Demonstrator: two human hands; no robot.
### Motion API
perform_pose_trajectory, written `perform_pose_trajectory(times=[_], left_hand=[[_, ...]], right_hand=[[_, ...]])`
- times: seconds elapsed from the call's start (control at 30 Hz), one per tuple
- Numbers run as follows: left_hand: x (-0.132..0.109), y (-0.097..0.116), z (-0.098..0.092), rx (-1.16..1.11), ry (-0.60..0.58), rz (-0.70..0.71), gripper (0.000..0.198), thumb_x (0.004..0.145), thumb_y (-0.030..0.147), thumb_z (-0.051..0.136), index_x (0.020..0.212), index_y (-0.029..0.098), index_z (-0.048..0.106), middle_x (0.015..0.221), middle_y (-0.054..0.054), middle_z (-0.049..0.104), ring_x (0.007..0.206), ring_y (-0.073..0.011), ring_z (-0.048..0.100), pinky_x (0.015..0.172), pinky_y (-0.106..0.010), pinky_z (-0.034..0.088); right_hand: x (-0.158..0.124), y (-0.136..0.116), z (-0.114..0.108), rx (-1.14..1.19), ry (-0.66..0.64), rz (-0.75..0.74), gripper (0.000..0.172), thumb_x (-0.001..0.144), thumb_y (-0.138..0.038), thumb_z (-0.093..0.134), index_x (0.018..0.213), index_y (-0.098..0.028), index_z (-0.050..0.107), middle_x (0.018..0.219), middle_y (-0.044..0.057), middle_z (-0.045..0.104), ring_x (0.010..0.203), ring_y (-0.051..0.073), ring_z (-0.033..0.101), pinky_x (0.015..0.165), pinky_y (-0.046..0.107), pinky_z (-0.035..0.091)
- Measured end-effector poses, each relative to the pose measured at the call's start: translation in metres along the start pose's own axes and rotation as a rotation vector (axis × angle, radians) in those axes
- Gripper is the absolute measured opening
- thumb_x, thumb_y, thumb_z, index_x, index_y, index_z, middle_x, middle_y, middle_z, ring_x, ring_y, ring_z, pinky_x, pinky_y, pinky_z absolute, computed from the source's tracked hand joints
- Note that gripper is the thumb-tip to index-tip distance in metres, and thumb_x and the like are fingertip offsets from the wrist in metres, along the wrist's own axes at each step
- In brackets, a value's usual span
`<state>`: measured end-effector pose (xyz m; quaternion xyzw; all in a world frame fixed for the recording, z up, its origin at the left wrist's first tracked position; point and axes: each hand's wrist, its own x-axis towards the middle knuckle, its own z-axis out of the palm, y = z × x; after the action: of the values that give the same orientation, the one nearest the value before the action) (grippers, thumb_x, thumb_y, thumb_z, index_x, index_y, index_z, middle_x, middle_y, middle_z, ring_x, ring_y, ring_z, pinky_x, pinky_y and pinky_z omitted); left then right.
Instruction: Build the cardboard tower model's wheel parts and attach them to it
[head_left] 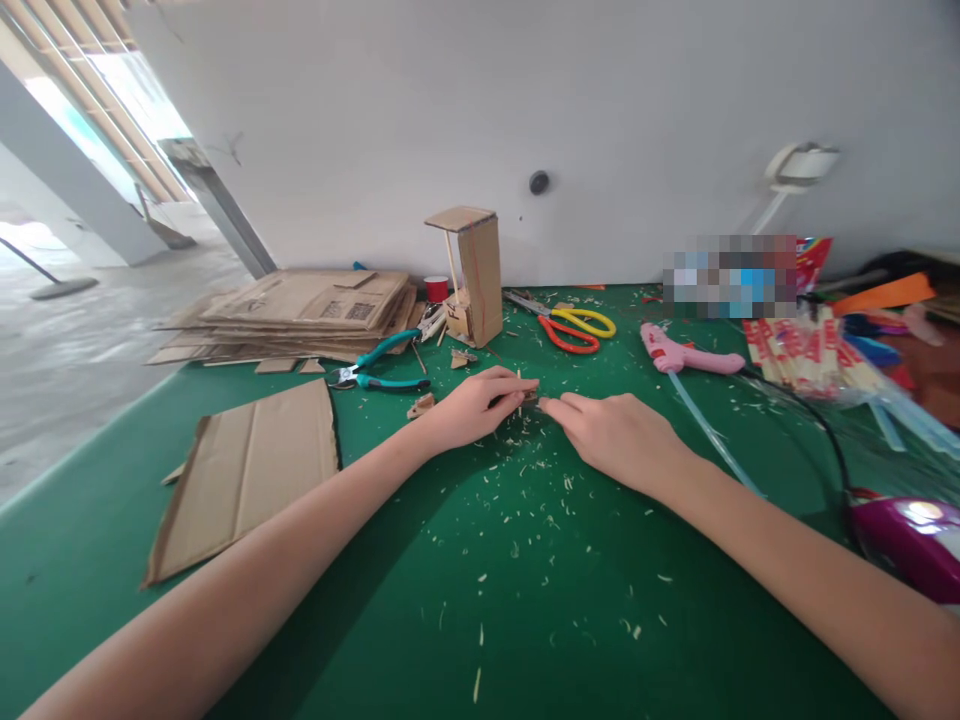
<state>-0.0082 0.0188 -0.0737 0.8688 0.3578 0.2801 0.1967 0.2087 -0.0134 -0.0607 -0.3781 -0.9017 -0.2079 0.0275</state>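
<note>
My left hand (476,408) pinches a small piece of cardboard (531,396) with a thin wooden stick (519,378) standing up at it. Close against the right side of that piece is my right hand (619,435), its fingers closed; whatever they grip is hidden. Another small cardboard scrap (421,405) lies by my left wrist. Behind the hands stands a cardboard model (480,280) with a flat top and a thin stick under its overhang. Pale shavings are scattered over the green table (360,620) below my hands.
To the left lie teal-handled pliers (382,365), a cardboard sheet (255,465) and stacked cardboard (300,310). Scissors (574,328) rest behind my hands. At right are a pink glue gun (694,358) with a cord, packaged sticks (802,355) and a purple device (911,540). A wall (360,130) rises behind.
</note>
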Motion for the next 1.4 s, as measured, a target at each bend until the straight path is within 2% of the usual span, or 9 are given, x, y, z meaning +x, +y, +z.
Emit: perform_pose_trajectory(times=[0.3,0.5,0.73,0.97,1.23,1.4], left_hand=[[0.0004,-0.0017,0.001,0.023,-0.005,0.008,0.034,0.094,0.029,0.039,0.123,0.022,0.056,0.107,-0.007,0.054,0.099,-0.0164,0.054,0.09,-0.032,0.044],[0.0003,-0.0021,0.0013,0.031,-0.006,-0.001,0.034,0.094,0.029,0.039,0.123,0.021,0.056,0.107,-0.008,0.054,0.099,-0.0165,0.054,0.091,-0.033,0.043],[-0.0007,-0.0012,0.0016,0.051,-0.006,0.006,0.036,0.094,0.032,0.038,0.125,0.022,0.055,0.105,-0.007,0.052,0.098,-0.016,0.053,0.09,-0.031,0.043],[-0.0007,-0.0026,0.0017,0.072,-0.007,-0.009,0.037,0.094,0.035,0.037,0.124,0.023,0.055,0.105,-0.007,0.052,0.097,-0.017,0.053,0.09,-0.034,0.044],[-0.0005,-0.0042,0.0012,0.084,-0.013,-0.022,0.038,0.094,0.035,0.036,0.126,0.023,0.053,0.105,-0.008,0.051,0.097,-0.0165,0.052,0.091,-0.033,0.043],[-0.0007,-0.0034,0.0014,0.082,-0.003,-0.008,0.037,0.094,0.036,0.036,0.125,0.024,0.054,0.106,-0.008,0.051,0.097,-0.0175,0.052,0.09,-0.035,0.044]], right_hand=[[-0.0029,-0.0039,0.0039,-0.061,0.022,0.034,0.041,0.083,-0.007,0.04,0.121,-0.018,0.051,0.085,0.003,0.065,0.051,0.013,0.054,0.045,0.03,0.014],[-0.0024,-0.0012,0.0034,-0.02,-0.004,-0.016,0.036,0.086,-0.011,0.04,0.117,-0.022,0.053,0.084,0.0,0.066,0.049,0.012,0.052,0.045,0.03,0.014],[-0.0025,-0.0059,0.0031,-0.058,0.013,0.013,0.039,0.084,-0.007,0.039,0.119,-0.019,0.051,0.085,0.002,0.065,0.056,0.014,0.056,0.045,0.031,0.013],[0.0004,-0.0056,-0.001,-0.009,-0.013,0.006,0.036,0.084,-0.008,0.04,0.114,-0.022,0.053,0.08,0.0,0.065,0.049,0.012,0.053,0.045,0.031,0.014],[0.0012,-0.0049,0.0064,0.056,-0.003,0.08,0.032,0.09,-0.016,0.036,0.116,-0.02,0.054,0.093,0.003,0.067,0.056,0.015,0.059,0.046,0.03,0.017],[0.0006,-0.0064,0.0009,0.016,-0.02,0.042,0.035,0.087,-0.012,0.039,0.117,-0.023,0.053,0.084,0.001,0.066,0.051,0.014,0.056,0.045,0.03,0.016]])
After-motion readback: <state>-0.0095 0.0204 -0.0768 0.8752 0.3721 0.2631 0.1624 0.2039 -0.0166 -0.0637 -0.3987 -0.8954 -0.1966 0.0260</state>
